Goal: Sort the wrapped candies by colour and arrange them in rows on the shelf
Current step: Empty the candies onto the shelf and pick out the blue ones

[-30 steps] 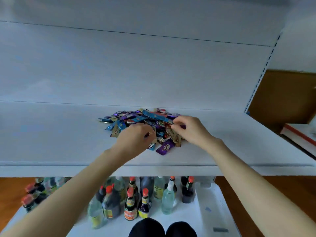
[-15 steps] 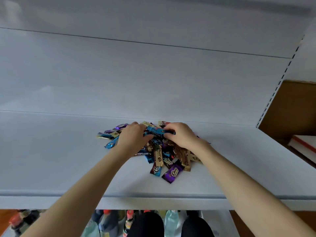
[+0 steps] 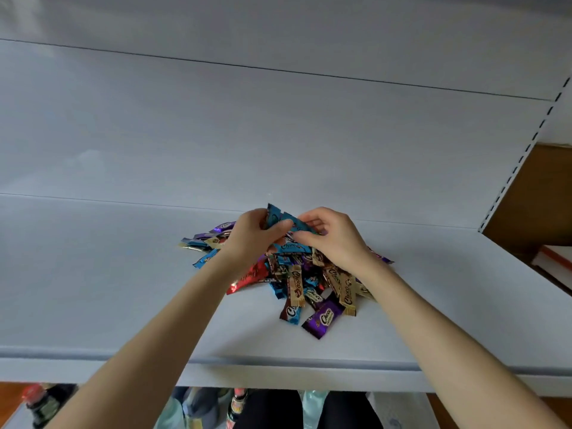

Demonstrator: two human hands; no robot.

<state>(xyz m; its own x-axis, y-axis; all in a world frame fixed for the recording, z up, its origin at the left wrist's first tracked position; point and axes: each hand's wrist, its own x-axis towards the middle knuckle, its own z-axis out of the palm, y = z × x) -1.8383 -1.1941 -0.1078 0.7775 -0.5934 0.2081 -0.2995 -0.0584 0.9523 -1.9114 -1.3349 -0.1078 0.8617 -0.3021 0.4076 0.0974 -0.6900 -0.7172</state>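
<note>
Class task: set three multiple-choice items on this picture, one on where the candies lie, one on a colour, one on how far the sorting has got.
1. Where does the candy pile lie?
A. on the floor
B. on the white shelf
C. in a basket

2. What colour is the held candy, pinched by the left hand and the right hand?
A. red
B. gold
C. blue

3. How far is the sorting?
A. one mixed heap, no rows
B. half in rows
C. all in rows

Key: 1 B, the pile rests on the shelf's top; 2 C, its wrapper is blue; 3 A, the colours lie jumbled together.
</note>
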